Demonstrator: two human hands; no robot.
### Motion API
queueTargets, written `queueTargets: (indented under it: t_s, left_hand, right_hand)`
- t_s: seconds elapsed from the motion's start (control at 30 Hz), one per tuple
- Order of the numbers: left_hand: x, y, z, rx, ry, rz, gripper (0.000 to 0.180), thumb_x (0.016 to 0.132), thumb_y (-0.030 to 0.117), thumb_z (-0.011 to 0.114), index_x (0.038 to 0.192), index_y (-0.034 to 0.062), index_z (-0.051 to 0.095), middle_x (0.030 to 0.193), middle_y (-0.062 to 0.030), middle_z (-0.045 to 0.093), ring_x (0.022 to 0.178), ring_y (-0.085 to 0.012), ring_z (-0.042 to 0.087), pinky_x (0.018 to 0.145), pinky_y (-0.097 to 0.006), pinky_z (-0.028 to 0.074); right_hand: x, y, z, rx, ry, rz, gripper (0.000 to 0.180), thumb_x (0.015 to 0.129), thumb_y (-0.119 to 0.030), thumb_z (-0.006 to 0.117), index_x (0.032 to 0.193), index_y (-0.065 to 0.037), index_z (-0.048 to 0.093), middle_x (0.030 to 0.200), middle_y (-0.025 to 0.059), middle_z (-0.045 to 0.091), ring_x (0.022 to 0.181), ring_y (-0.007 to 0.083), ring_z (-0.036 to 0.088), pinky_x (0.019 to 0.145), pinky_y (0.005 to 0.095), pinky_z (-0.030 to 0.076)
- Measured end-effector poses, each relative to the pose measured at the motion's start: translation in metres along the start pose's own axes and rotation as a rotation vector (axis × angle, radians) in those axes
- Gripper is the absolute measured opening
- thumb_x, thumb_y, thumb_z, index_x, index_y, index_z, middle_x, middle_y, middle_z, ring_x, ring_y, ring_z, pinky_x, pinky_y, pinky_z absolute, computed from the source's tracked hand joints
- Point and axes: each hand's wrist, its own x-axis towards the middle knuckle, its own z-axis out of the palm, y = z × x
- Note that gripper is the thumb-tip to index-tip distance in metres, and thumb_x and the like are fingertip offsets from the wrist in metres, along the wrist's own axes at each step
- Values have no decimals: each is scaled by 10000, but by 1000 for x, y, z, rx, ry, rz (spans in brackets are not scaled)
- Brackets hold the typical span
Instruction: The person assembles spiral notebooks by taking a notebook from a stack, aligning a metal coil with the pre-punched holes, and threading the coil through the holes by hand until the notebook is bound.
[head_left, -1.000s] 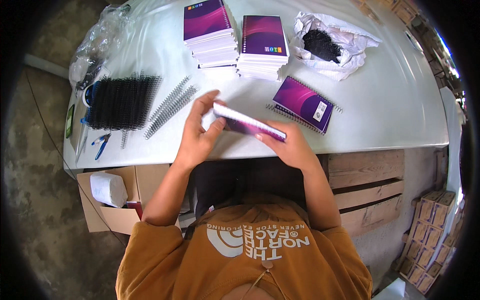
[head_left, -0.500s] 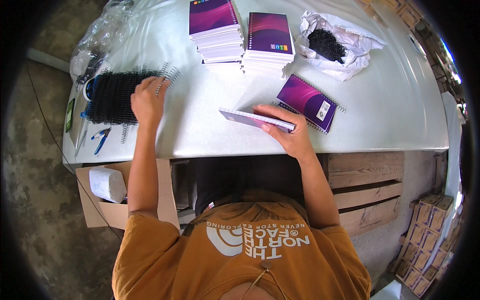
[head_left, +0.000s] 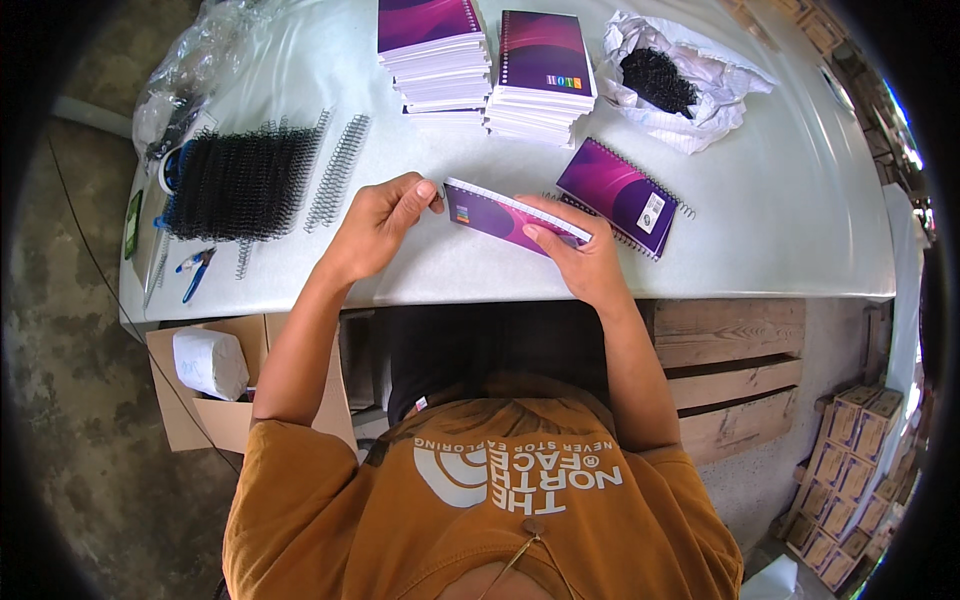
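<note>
Swung the left hand point(head_left: 375, 228) away from the pile of black coils point(head_left: 238, 185) since the earlier frame, and brought it in just beside the left end of a purple notebook point(head_left: 488, 214). Kept the right hand point(head_left: 588, 262) clamped on that notebook at its right end, with the thumb laid across the near cover and the fingers behind. Held between the two hands, steeply tilted, with its white page edge upward, over the near part of the pale-covered table point(head_left: 790, 220). Curled the left fingers inward, with thumb and forefinger together on a small dark piece point(head_left: 437, 204), too little of it showing to tell what. Slanted the left forearm up and rightward from a bent elbow, and the right forearm up and leftward, to meet before the body.

Just beyond the right hand, lying askew, a coil-bound notebook point(head_left: 612, 190). Farther off, two stacks of notebooks point(head_left: 540, 60), and to their right a crumpled white sack point(head_left: 722, 100). Leftward, beside the pile, a loose grey coil point(head_left: 338, 172); nearer the edge, blue-handled pliers point(head_left: 197, 275).
</note>
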Motion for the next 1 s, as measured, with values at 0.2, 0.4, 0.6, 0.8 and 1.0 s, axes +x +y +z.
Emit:
queueTargets:
  t_s: [0.2,0.4,0.6,0.8,1.0]
  left_hand:
    - [-2,8,-1,-215,-11,-14,353,965,360,462,770,73,526,641,51,364,578,-50,293,520,-210,248]
    - [1,13,-7,-179,-78,-88,424,965,398,452,769,40,567,624,16,425,563,-65,337,523,-213,297]
    - [9,14,-19,-125,-97,-157,505,950,486,425,758,50,591,490,19,369,445,-64,311,439,-233,279]
    - [9,14,-23,-57,-163,-159,508,942,489,444,743,44,588,484,26,365,448,-59,323,444,-227,281]
    - [7,14,-19,-95,-30,47,266,903,296,581,816,45,599,649,4,511,610,-83,463,562,-210,365]
  right_hand:
    - [-1,0,1,0,-11,-1,294,862,-32,600,1155,-26,617,1068,82,661,921,85,568,842,231,448]
    - [0,0,3,-8,-37,-39,289,854,-18,598,1142,-19,621,1077,88,666,918,90,593,828,238,467]
    - [-2,1,4,-41,-67,-96,299,854,0,586,1148,-31,621,1075,94,667,918,96,603,823,237,470]
    - [-3,-2,4,-33,-41,-73,294,856,-15,601,1150,-5,613,1103,89,653,967,103,584,868,242,450]
    - [-3,2,4,-30,-55,-126,295,855,-20,594,1147,-41,623,1063,99,671,888,99,606,804,237,468]
